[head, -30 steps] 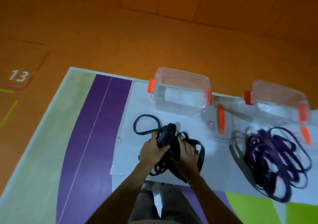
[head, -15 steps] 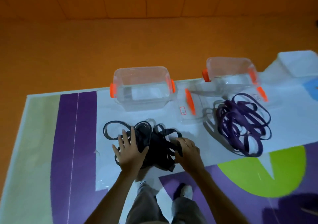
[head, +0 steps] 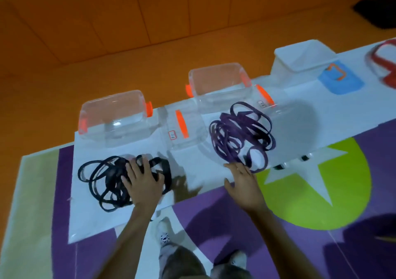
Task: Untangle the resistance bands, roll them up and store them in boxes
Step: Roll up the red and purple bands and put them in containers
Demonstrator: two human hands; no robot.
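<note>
Left hand [head: 141, 182] lies flat, fingers spread wide, on the tangled black rubber resistance bands [head: 102, 180]; right hand [head: 242, 184], fingers straight and holding nothing, reaches the near edge of the tangled purple rubber bands [head: 240, 133] (just ahead of it); 2 clear plastic boxes [head: 115, 115] stand beyond.

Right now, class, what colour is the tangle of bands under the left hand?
Black bands, seen best in the head view.

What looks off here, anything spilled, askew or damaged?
Nothing spilled or visibly damaged. The black bands under the left hand and the purple bands are both knotted heaps, expected before untangling. The left clear box and right clear box stand open and empty, a lid lying between them.
</note>
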